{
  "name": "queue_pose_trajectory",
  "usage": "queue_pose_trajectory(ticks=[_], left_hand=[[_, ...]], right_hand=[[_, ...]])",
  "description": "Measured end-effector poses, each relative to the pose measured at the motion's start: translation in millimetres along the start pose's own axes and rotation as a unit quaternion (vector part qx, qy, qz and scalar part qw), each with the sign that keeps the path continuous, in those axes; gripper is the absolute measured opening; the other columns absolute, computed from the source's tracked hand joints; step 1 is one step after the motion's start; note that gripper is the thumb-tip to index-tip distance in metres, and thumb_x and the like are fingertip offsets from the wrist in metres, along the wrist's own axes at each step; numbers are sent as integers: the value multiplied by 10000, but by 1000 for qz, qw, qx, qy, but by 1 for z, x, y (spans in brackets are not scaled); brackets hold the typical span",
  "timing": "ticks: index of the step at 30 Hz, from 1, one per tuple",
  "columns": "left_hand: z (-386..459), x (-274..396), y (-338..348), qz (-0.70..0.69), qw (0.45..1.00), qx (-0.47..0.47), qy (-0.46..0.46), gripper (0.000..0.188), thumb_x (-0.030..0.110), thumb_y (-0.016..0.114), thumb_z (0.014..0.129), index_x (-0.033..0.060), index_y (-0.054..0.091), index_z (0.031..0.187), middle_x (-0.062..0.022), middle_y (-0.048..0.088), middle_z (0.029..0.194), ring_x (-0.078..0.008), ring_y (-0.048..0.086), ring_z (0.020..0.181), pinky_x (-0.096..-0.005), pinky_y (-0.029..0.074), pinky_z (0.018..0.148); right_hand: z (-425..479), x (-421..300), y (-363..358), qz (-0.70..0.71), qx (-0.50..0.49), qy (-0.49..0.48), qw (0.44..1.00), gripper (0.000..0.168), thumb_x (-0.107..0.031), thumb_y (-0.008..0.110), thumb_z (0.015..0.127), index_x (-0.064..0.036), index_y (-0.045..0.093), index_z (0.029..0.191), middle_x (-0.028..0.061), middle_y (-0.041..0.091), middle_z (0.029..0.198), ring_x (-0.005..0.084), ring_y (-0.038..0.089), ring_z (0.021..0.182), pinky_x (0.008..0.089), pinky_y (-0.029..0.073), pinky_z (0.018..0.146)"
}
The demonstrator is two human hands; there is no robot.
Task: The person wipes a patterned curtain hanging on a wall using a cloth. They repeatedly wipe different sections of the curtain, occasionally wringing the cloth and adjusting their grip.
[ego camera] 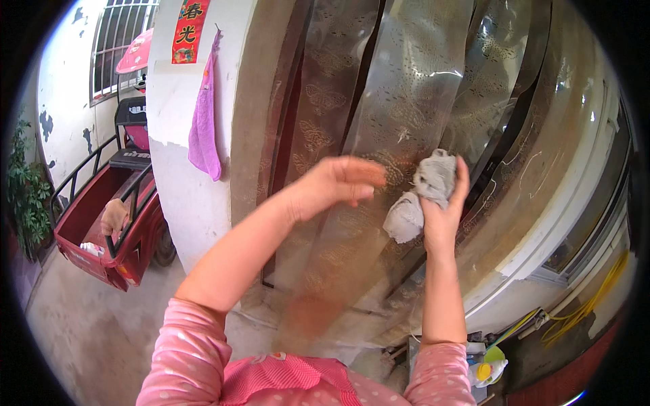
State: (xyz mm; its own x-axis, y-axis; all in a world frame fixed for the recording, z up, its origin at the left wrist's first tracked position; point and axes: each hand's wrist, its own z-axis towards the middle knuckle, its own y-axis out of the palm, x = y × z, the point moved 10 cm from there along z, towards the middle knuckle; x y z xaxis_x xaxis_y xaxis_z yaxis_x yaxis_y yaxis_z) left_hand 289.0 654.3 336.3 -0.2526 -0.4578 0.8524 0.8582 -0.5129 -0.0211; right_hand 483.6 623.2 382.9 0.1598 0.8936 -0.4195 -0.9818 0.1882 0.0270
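Note:
My right hand (441, 221) grips a bunched grey cloth (435, 175), and its lower end (404, 218) hangs beside the wrist side of the thumb. The cloth is held up in front of a clear plastic strip door curtain (406, 91) printed with butterfly patterns. My left hand (350, 180), slightly blurred, is raised to the left of the cloth and apart from it. Nothing is in that hand; its thumb is spread from the fingers. Whether the cloth touches the curtain strips, I cannot tell.
A purple towel (205, 122) hangs from a hook on the white wall (172, 116). Further left stands a red cargo tricycle (117, 238). At lower right are a white bottle with a yellow cap (482, 373) and a coiled yellow hose (584, 309).

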Motion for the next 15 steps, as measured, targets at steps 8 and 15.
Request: queue_pose_trajectory(ticks=[8, 15], left_hand=[[-62, -54, 26, -149, 988, -39, 15, 369, 94, 533, 942, 78, 447, 1300, -163, 509, 1353, -276, 543, 1201, -456, 477, 949], [-113, -65, 24, -202, 978, -37, -46, 483, -16, 517, 903, 83, 416, 1365, -204, 563, 1289, -280, 549, 1203, -398, 476, 942]], right_hand=[[-60, -84, 79, -294, -172, -436, 833, 572, -240, 717, 707, -174, 516, 1238, 111, 433, 1351, 313, 444, 1238, 496, 350, 1005], [-59, -79, 152, -305, -409, -391, 766, 603, -229, 731, 619, -189, 577, 1200, 55, 483, 1338, 328, 425, 1247, 494, 342, 973]])
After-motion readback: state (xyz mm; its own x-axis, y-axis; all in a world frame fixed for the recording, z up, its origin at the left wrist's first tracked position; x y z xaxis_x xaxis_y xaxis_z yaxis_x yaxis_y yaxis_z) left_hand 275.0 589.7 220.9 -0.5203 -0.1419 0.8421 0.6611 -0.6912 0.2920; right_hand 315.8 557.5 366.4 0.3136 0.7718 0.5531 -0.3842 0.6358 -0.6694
